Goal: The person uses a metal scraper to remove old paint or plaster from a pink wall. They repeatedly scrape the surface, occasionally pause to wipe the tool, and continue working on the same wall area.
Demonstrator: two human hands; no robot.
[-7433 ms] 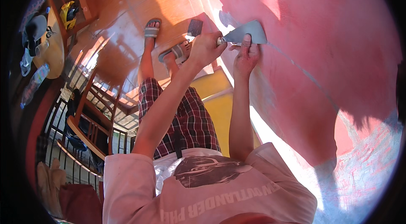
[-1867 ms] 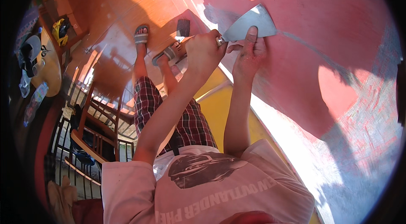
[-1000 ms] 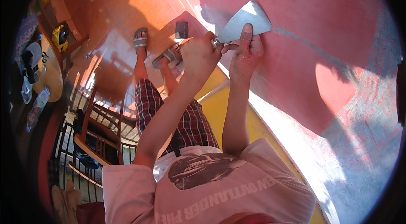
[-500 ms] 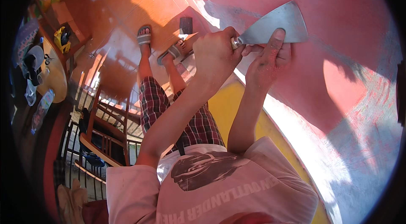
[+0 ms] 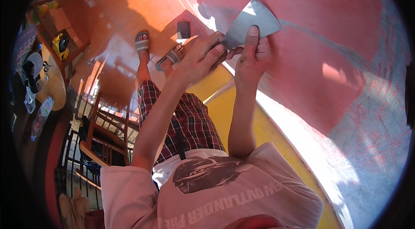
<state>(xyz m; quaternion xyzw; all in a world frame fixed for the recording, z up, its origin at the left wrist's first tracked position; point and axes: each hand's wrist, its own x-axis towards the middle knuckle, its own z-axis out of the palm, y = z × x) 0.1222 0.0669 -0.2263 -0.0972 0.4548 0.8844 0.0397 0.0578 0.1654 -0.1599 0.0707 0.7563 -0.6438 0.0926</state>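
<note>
A putty knife with a wide metal blade (image 5: 243, 20) is held up in front of the wall, its blade pointing up and right. My left hand (image 5: 199, 60) is closed around its handle end, which the fingers hide. On the blade's lower part lies the thumb of my right hand (image 5: 250, 58), with the other fingers curled behind, so the blade is pinched there. Reddish dust marks the right hand.
A pink-red wall (image 5: 311, 65) with a scraped grey-white area (image 5: 380, 138) fills the right. A dark block (image 5: 183, 30) lies near my sandalled feet on orange tiles (image 5: 108, 17). To the left stand a wooden chair (image 5: 93, 151) and a cluttered round table (image 5: 58, 88).
Both hands and the putty knife have moved left in view. The blade has turned more upright, and my left hand has lowered and changed its grip on the handle.
</note>
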